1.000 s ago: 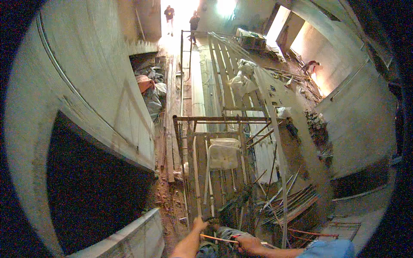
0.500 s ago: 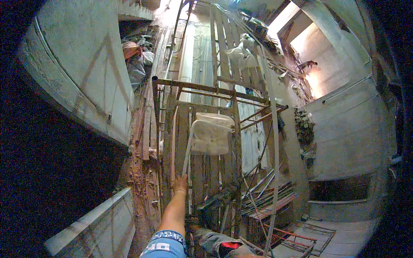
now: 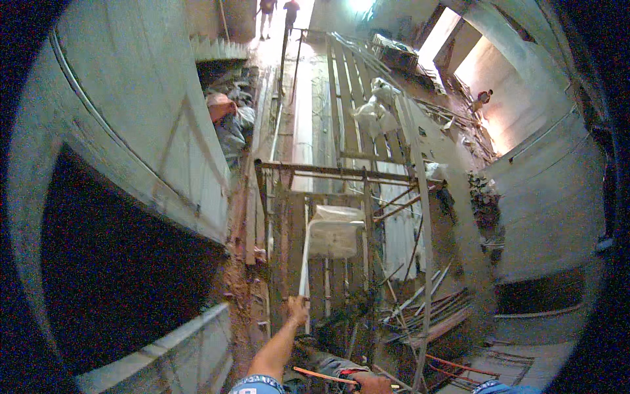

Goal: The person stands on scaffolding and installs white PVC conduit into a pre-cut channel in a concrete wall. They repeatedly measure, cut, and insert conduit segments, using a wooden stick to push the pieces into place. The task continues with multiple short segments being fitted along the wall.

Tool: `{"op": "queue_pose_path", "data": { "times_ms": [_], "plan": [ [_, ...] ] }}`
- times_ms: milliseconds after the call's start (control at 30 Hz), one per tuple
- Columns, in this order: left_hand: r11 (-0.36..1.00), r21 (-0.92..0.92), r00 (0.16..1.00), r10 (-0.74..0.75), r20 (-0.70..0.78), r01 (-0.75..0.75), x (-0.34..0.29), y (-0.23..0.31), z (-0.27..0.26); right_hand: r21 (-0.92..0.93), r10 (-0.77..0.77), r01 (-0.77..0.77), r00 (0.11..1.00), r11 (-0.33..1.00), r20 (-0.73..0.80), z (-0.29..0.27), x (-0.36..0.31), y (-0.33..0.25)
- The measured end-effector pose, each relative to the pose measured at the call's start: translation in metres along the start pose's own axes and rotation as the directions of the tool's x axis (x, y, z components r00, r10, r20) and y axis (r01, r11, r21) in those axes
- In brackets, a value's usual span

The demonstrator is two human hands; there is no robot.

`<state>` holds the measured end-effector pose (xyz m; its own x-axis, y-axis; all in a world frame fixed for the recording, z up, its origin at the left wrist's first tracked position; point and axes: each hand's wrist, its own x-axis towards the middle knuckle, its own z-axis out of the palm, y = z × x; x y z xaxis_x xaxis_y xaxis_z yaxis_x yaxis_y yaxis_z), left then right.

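Observation:
My left hand (image 3: 296,311) reaches forward, its fingers closed round the lower end of a thin white pipe (image 3: 304,266). The pipe slants up to a translucent plastic sheet (image 3: 333,238); whether the two are joined, I cannot tell. Close to my body at the lower edge, my right hand (image 3: 373,383) is closed on a thin orange stick (image 3: 315,373), which points left across my grey trousers (image 3: 336,365). A metal scaffold frame (image 3: 328,169) stands just beyond the sheet, above wooden planks.
Long planks (image 3: 351,85) run away ahead. Bundled rods (image 3: 436,315) lie low on the right, beside a slanting pole (image 3: 423,262). Filled sacks (image 3: 226,125) sit by the left wall (image 3: 141,125). Two people (image 3: 291,14) stand far off, and another person (image 3: 482,100) is at the right.
The view has tilted upward, so the scene sits lower and further right. My right hand has come into view with the orange stick. My left hand keeps hold of the white pipe.

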<state>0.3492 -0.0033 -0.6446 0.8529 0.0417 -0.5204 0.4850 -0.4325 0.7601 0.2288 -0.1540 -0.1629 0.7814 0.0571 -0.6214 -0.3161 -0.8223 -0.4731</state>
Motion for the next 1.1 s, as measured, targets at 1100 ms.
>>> {"op": "queue_pose_path", "data": {
  "times_ms": [1100],
  "plan": [
    [0.965, -0.119, 0.509, -0.017, 0.861, 0.234, -0.609, 0.414, -0.502, -0.227, -0.513, 0.629, 0.754, 0.743, 0.409, -0.172, -0.048, -0.056]
  ]
}}
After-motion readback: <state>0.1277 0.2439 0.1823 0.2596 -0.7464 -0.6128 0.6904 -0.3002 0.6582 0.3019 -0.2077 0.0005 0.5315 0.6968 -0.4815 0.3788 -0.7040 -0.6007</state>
